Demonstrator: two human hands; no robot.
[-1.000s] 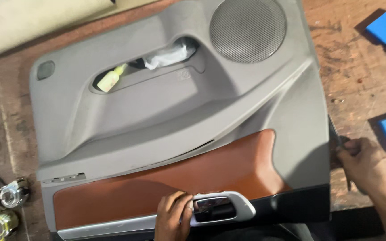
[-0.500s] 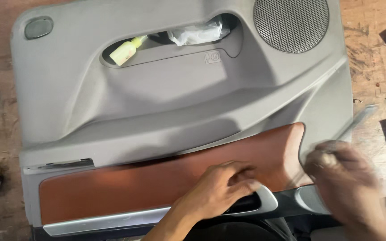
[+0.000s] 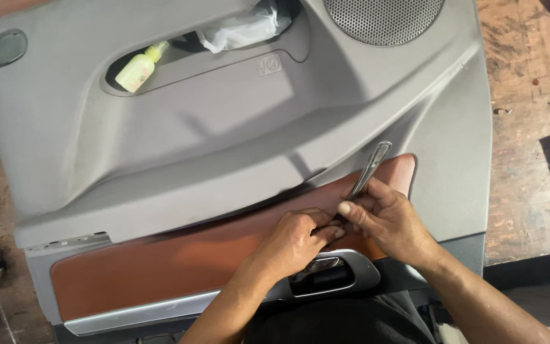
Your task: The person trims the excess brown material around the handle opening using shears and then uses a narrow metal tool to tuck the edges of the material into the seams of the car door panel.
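The right hand pinches a metal tool that sticks up beyond its fingers. The left hand, fingers pressed together, touches the tool's lower end on the brown trim.

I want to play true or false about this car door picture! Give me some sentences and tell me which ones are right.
1. The right hand holds a thin metal tool. True.
2. The door panel has a green strip. False: the strip is reddish-brown.
3. A small yellowish bottle lies in the panel's pocket. True.
4. The left hand rests on the round speaker grille. False: it is by the silver door handle.
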